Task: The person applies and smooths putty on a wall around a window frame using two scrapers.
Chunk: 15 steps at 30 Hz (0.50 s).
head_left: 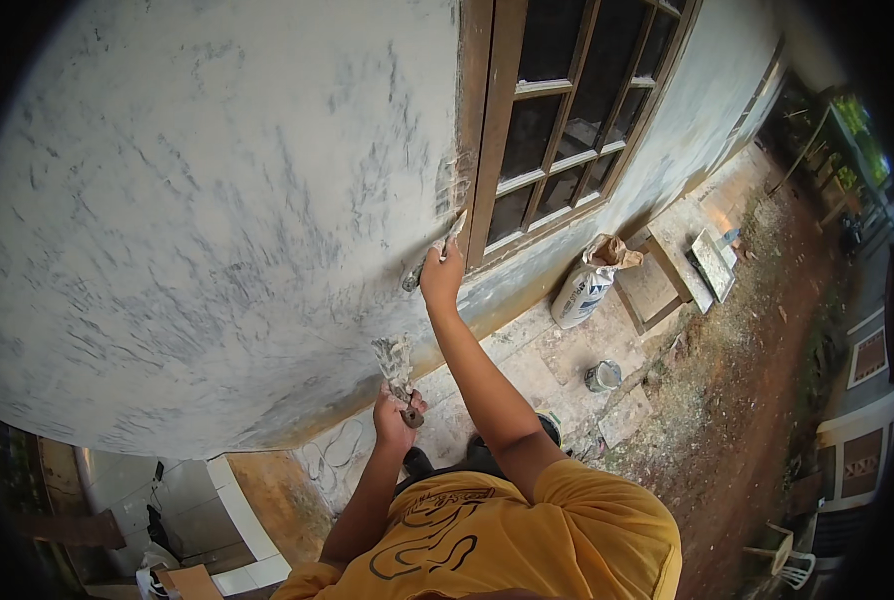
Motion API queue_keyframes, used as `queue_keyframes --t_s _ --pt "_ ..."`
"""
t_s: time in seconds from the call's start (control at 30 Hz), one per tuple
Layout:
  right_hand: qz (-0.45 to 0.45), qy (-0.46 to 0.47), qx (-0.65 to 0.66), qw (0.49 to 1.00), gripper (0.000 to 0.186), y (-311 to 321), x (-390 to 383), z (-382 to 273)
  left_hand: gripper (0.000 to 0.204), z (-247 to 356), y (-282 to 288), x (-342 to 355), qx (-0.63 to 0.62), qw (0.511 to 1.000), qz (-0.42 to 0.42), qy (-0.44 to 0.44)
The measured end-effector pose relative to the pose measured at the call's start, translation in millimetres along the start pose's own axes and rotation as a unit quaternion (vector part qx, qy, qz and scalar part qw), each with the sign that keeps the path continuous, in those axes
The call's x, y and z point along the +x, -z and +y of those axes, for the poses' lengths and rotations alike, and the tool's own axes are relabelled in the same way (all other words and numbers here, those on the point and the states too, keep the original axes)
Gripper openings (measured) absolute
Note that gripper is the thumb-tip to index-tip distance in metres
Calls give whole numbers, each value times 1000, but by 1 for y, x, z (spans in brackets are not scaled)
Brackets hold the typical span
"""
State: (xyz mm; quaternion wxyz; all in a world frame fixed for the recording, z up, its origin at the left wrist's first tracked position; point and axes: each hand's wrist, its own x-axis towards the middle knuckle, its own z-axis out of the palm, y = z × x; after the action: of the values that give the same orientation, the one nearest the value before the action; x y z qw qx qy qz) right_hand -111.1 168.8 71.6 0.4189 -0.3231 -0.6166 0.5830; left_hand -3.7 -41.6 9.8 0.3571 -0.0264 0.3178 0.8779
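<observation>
Right hand [441,277] raised, fingers wrapped round a putty knife [437,252], blade against the grey plastered wall [207,220] just beside the brown window frame [487,130]. Left hand [395,415] lower, fingers closed on a putty-caked scraper [397,365]. Below on the paved floor: white sack [585,285], small tin [602,375], wooden board [649,290].

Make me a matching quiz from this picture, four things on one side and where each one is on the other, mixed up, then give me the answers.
Things:
1. putty knife
2. loaded scraper
3. white sack
4. small tin

Places:
A. on the paving below the window, leaning by a wooden frame
B. in the right hand, against the wall beside the window frame
C. in the left hand, held low
D. on the ground at the paving's edge

Pairs: 1-B, 2-C, 3-A, 4-D
</observation>
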Motion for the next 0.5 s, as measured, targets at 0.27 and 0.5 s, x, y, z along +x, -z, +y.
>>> queue_keyframes --t_s 0.27,0.5 --pt "5 77 -98 992 46 -25 -27 4 35 -6 8 3 2 1000 6 11" --pt "5 40 -16 999 45 -14 5 7 34 -7 -1 7 0 1000 -3 24"
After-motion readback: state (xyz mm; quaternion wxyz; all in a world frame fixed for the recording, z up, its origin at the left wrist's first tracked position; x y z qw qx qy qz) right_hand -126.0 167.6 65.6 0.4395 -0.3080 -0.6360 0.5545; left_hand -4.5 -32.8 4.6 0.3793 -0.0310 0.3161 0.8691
